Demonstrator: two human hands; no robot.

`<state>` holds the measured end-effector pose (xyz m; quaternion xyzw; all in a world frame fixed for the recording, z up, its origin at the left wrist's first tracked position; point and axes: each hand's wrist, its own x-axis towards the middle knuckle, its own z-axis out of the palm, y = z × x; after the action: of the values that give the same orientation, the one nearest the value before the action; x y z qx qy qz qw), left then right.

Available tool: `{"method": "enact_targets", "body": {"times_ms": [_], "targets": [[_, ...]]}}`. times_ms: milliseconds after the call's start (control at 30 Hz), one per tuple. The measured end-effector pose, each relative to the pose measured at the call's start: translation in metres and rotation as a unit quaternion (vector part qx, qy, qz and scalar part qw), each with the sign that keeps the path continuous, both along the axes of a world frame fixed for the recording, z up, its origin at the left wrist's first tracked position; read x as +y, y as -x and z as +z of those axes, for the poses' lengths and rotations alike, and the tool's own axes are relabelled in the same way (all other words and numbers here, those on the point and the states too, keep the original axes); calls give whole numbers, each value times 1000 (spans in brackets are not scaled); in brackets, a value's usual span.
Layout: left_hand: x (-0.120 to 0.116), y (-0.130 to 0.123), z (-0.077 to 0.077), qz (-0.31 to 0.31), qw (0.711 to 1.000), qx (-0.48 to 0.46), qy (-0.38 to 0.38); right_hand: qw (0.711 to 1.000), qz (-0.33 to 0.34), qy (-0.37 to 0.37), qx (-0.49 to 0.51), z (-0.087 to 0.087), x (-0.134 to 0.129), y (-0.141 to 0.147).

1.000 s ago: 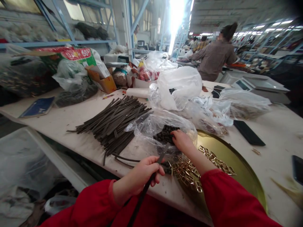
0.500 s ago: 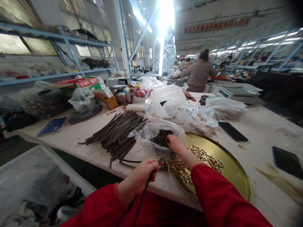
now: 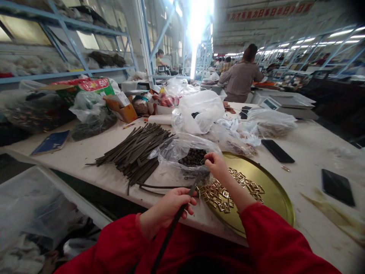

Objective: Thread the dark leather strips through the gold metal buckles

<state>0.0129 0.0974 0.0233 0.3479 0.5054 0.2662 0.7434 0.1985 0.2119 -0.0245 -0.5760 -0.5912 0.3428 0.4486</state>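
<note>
My left hand point(image 3: 175, 205) pinches a dark strap point(image 3: 172, 228) near its end, and the strap's long part hangs down over my lap. At the right edge of a clear plastic bag point(image 3: 168, 152) full of small dark pieces point(image 3: 192, 157), my right hand point(image 3: 215, 164) has its fingertips closed on one small dark piece point(image 3: 203, 161). Below my right wrist, gold rectangular buckles point(image 3: 219, 199) lie heaped on a round gold tray point(image 3: 273, 190). A pile of dark straps point(image 3: 134, 152) lies to the left of the bag.
Two black phones point(image 3: 278, 150) point(image 3: 338, 186) lie on the right side of the table. Behind the bag are more plastic bags point(image 3: 199, 110) and a scale point(image 3: 281, 102). A blue notebook point(image 3: 50, 142) lies at left, above a lined bin point(image 3: 57, 213). A person point(image 3: 242, 78) stands farther back.
My right hand has drawn back slightly from among the dark pieces, with one now showing at its fingertips. The strap in my left hand now shows its flat side. The view has shifted slightly.
</note>
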Motion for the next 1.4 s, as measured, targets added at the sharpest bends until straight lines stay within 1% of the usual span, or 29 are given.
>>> {"method": "enact_targets", "body": {"times_ms": [67, 167, 267, 333, 433, 500, 567, 700, 833, 933, 1000, 1067, 1133, 1200, 1300, 1333, 1400], "targets": [[3, 1, -2, -8, 1000, -9, 6, 995, 17, 46, 89, 3, -10, 1], [5, 2, -5, -21, 999, -26, 8, 970, 35, 116, 210, 5, -27, 1], [5, 3, -6, -38, 999, -37, 6, 940, 33, 160, 300, 5, -44, -1], [3, 3, -6, -51, 998, -33, -4, 924, 32, 174, 338, 5, -55, -3], [1, 0, -5, -75, 996, 11, -47, 901, 21, 186, 392, 6, -70, -4], [-2, -3, -4, -89, 990, 56, -91, 881, 8, 194, 431, 6, -80, -3], [-4, -7, -1, -96, 983, 91, -130, 868, -11, 192, 458, 5, -88, -1], [-9, -14, 1, -111, 970, 143, -163, 871, -45, 165, 461, 3, -104, 3], [-14, -15, -1, -137, 954, 182, -197, 887, -48, 141, 438, 4, -120, 8], [-17, -15, -2, -150, 935, 200, -252, 914, -21, 124, 385, 8, -133, 13], [-19, -16, -1, -152, 915, 225, -300, 924, 0, 121, 364, 9, -141, 16], [-21, -17, 0, -154, 889, 260, -344, 921, 18, 132, 365, 9, -147, 18], [-23, -17, 1, -157, 869, 289, -369, 922, 29, 139, 359, 7, -152, 19], [-27, -18, 2, -165, 859, 303, -379, 932, 28, 123, 341, 5, -156, 19], [-33, -18, 0, -190, 850, 293, -394, 941, 31, 99, 323, 4, -164, 19], [-35, -18, -1, -202, 846, 289, -401, 939, 40, 108, 324, 4, -167, 19], [-38, -19, -4, -225, 837, 287, -408, 928, 62, 147, 337, 5, -174, 18]]}}
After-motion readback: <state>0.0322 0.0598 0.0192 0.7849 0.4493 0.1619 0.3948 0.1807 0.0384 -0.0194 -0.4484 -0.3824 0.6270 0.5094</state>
